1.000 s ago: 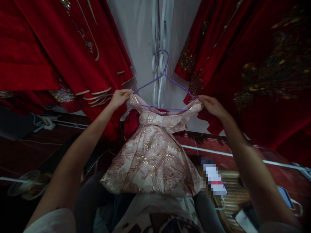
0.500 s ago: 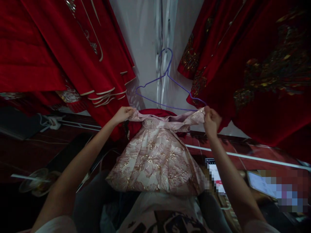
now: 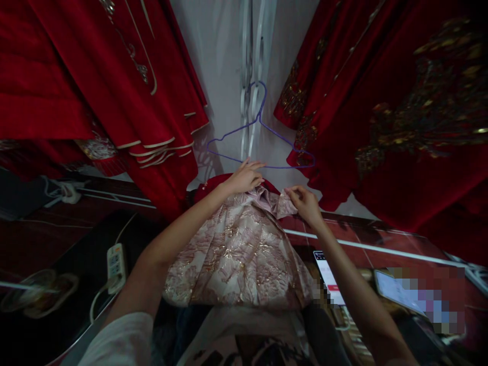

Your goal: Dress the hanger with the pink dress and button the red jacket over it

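A pink-and-gold brocade dress [image 3: 236, 254] lies across my lap, its narrow top pointing away from me. At the middle of the neckline is my left hand [image 3: 246, 179], laid over the fabric with its fingers spread; its thumb is hidden. My right hand [image 3: 305, 203] pinches the right end of the dress's collar-like top between thumb and fingers. Just beyond both hands a purple wire hanger [image 3: 259, 119] hangs with nothing on it, close to my left fingertips.
Red embroidered garments hang at left [image 3: 160, 112] and right [image 3: 381, 101]. A white power strip [image 3: 116, 268] lies on a black surface [image 3: 87, 264] at left, near a clear container [image 3: 34, 292]. Phones [image 3: 331, 279] lie at right. Something red [image 3: 213, 185] sits behind the dress.
My left hand has let go of the left end of the top and moved right to the neckline's middle. My right hand, still pinching, has come inward and lower.
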Demonstrator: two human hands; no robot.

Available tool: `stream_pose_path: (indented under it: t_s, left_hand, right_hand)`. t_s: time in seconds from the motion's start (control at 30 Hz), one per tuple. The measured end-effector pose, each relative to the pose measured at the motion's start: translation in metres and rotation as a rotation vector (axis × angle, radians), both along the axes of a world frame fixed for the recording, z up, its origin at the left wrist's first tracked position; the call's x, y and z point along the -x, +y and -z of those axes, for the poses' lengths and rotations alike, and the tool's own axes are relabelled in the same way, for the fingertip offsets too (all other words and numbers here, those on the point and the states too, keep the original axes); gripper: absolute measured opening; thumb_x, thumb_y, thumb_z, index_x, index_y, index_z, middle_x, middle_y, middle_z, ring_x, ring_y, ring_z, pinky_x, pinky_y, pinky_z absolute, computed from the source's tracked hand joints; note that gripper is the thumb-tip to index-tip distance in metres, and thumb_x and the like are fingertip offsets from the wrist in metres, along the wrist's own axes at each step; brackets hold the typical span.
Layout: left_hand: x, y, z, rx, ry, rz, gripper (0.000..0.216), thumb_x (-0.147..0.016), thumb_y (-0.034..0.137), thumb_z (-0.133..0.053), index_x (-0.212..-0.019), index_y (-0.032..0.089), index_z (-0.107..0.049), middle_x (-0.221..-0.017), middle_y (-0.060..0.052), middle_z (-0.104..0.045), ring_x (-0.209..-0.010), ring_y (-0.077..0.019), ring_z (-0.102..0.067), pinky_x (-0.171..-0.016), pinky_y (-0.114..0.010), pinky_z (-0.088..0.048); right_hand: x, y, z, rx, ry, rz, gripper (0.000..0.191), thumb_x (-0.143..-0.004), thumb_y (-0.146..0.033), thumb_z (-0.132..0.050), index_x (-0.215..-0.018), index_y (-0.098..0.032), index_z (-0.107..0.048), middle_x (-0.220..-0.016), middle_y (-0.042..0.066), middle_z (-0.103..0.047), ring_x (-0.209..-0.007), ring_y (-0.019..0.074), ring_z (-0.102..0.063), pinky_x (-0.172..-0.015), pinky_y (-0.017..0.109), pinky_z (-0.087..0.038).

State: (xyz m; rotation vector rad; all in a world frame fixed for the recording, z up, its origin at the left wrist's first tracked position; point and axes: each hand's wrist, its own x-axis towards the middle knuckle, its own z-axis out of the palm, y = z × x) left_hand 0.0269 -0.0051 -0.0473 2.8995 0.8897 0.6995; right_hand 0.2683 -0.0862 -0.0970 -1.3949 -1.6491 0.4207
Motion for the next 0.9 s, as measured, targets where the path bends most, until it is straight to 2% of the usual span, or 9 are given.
stream_pose_path:
  t_s: [0.07,0.13,0.27,0.47,0.67,0.9]
  left_hand:
    - [-0.005,0.0,0.014,-0.011,0.018,-0.009,0.026,-0.089,0.031,-0.05,-0.086,0.018,-0.072,-0.15,-0.009,-0.038,-0.138,-0.0291,-0.034,-0.117,-0.057,-0.014]
    - [-0.004,-0.005,0.022,-0.04,0.005,-0.012,0.027,-0.09,0.032,-0.049,-0.085,0.018,-0.072,-0.151,-0.008,-0.035,-0.138,-0.0289,-0.034,-0.116,-0.056,-0.018]
    - [0.006,-0.025,0.018,-0.047,-0.036,0.001,0.028,-0.092,0.033,-0.046,-0.087,0.021,-0.071,-0.146,-0.007,-0.043,-0.135,-0.0251,-0.039,-0.117,-0.054,-0.021]
    - [0.014,-0.041,0.008,-0.034,-0.08,0.012,0.027,-0.092,0.033,-0.047,-0.087,0.022,-0.071,-0.144,-0.006,-0.046,-0.13,-0.0237,-0.043,-0.115,-0.053,-0.025]
    - [0.013,-0.04,0.01,-0.05,-0.067,0.007,0.026,-0.092,0.032,-0.047,-0.088,0.022,-0.071,-0.144,-0.005,-0.046,-0.129,-0.0236,-0.044,-0.115,-0.052,-0.026]
    - [0.015,-0.039,0.01,-0.045,-0.074,0.006,0.026,-0.091,0.033,-0.048,-0.09,0.022,-0.071,-0.143,-0.007,-0.048,-0.131,-0.0244,-0.043,-0.113,-0.053,-0.027]
  right_hand:
    - [-0.004,0.004,-0.02,-0.097,-0.06,0.053,0.04,-0.087,-0.056,-0.048,-0.087,-0.02,-0.065,-0.081,0.006,-0.068,-0.068,0.0191,-0.059,-0.067,0.029,-0.044]
    - [-0.015,0.01,-0.032,-0.212,-0.047,0.176,0.037,-0.088,-0.054,-0.048,-0.091,-0.021,-0.064,-0.085,0.006,-0.068,-0.074,0.0198,-0.06,-0.07,0.029,-0.045]
    - [-0.051,0.029,-0.032,-0.308,-0.03,0.396,0.036,-0.088,-0.052,-0.047,-0.092,-0.02,-0.063,-0.088,0.009,-0.067,-0.081,0.0222,-0.061,-0.073,0.033,-0.046]
    - [-0.079,0.046,-0.013,-0.278,-0.053,0.429,0.036,-0.087,-0.053,-0.046,-0.088,-0.02,-0.061,-0.086,0.01,-0.066,-0.08,0.0238,-0.06,-0.075,0.037,-0.047]
    - [-0.072,0.04,-0.018,-0.321,-0.02,0.432,0.038,-0.088,-0.054,-0.044,-0.092,-0.02,-0.061,-0.091,0.011,-0.067,-0.082,0.0234,-0.062,-0.074,0.035,-0.048]
    - [-0.069,0.035,-0.018,-0.318,-0.008,0.49,0.04,-0.089,-0.055,-0.042,-0.091,-0.019,-0.06,-0.087,0.011,-0.067,-0.076,0.0226,-0.062,-0.071,0.035,-0.048]
